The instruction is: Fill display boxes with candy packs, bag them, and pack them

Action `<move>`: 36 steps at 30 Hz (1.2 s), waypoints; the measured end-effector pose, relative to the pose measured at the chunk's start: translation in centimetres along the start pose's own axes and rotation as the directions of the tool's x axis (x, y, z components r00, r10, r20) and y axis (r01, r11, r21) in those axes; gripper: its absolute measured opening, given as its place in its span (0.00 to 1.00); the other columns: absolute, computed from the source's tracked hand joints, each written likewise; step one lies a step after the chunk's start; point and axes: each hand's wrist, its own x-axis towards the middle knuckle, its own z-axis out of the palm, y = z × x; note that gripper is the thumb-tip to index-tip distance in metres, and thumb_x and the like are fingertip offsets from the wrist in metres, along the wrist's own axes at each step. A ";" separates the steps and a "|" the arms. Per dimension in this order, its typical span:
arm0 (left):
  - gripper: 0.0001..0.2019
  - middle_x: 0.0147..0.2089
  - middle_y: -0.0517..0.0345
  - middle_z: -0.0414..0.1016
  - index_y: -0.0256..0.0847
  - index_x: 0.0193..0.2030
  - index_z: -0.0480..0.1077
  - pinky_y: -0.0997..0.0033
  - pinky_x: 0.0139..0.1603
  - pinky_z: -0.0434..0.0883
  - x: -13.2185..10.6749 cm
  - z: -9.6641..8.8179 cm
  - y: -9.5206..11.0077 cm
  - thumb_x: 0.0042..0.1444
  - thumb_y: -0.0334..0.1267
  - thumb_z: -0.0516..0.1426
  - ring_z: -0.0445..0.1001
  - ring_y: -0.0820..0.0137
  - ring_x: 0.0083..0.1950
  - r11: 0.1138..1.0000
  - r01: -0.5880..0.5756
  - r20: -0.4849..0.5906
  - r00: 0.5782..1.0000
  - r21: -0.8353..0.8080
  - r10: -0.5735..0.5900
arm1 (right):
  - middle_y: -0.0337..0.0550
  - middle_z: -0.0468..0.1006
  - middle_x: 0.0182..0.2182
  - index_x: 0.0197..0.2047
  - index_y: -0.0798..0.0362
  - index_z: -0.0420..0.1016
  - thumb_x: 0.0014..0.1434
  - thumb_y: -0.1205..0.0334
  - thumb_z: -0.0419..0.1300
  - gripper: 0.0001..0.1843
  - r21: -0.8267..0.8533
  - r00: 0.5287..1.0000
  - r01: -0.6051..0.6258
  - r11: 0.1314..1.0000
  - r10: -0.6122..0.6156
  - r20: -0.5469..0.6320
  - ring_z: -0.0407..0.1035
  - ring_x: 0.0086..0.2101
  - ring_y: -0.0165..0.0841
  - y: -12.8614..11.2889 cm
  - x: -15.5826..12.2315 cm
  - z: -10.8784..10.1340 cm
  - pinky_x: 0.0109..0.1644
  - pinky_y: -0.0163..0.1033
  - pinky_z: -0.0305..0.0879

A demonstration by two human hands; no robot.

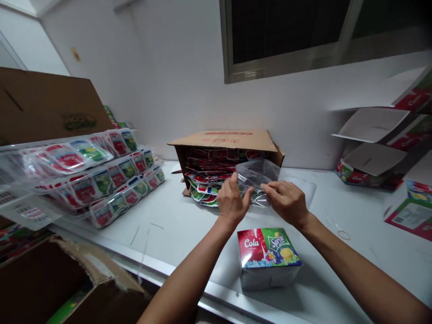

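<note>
Above the smooth white tabletop (189, 245), just behind a red-and-green printed carton (268, 249), the right hand (286, 200) pinched a clear plastic bag (258, 173); the left hand (232, 198) touched its left side, grip unclear.

The white table (184, 234) carries, around its middle, a carton (226, 140) at twelve o'clock, open boxes (374, 126) at two, another box (413, 213) at three, a rubber band (344, 235) nearer four, the Cola box (270, 249) at five and packs (130, 195) toward ten.
</note>
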 end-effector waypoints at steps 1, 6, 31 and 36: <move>0.28 0.53 0.38 0.71 0.37 0.62 0.60 0.60 0.50 0.65 0.3 0.2 0.0 0.60 0.52 0.54 0.71 0.53 0.53 1.000 -0.028 -0.073 0.997 0.009 0.028 | 0.46 0.79 0.37 0.47 0.48 0.77 0.65 0.67 0.52 0.14 0.021 1.000 0.016 1.000 -0.016 0.005 0.69 0.34 0.34 0.0 0.2 0.3 0.39 0.40 0.58; 0.22 0.48 0.42 0.73 0.39 0.64 0.63 0.64 0.49 0.65 1.4 1.3 -0.9 0.65 0.41 0.48 0.73 0.58 0.47 0.998 -0.033 -0.085 0.996 0.061 0.039 | 0.46 0.80 0.38 0.48 0.48 0.77 0.66 0.68 0.51 0.15 0.054 0.994 0.058 0.997 -0.062 0.094 0.69 0.35 0.35 0.4 0.2 2.5 0.38 0.40 0.56; 0.27 0.56 0.48 0.75 0.50 0.67 0.57 0.58 0.54 0.70 -10.8 -3.0 -3.9 0.62 0.29 0.52 0.74 0.62 0.55 0.744 -0.314 0.026 0.913 -0.590 0.407 | 0.46 0.76 0.40 0.51 0.46 0.74 0.56 0.74 0.63 0.21 0.489 0.994 -0.111 0.865 0.098 0.051 0.74 0.39 0.37 -1.7 -10.9 -4.8 0.40 0.41 0.74; 0.22 0.61 0.46 0.71 0.49 0.64 0.60 0.50 0.62 0.63 -13.6 -3.0 -3.8 0.63 0.35 0.52 0.68 0.61 0.63 0.769 -0.253 0.064 0.933 -0.587 0.355 | 0.47 0.77 0.41 0.53 0.44 0.73 0.54 0.74 0.64 0.25 0.388 0.998 -0.048 0.920 0.028 0.059 0.74 0.37 0.36 -2.3 -12.9 -6.9 0.36 0.40 0.74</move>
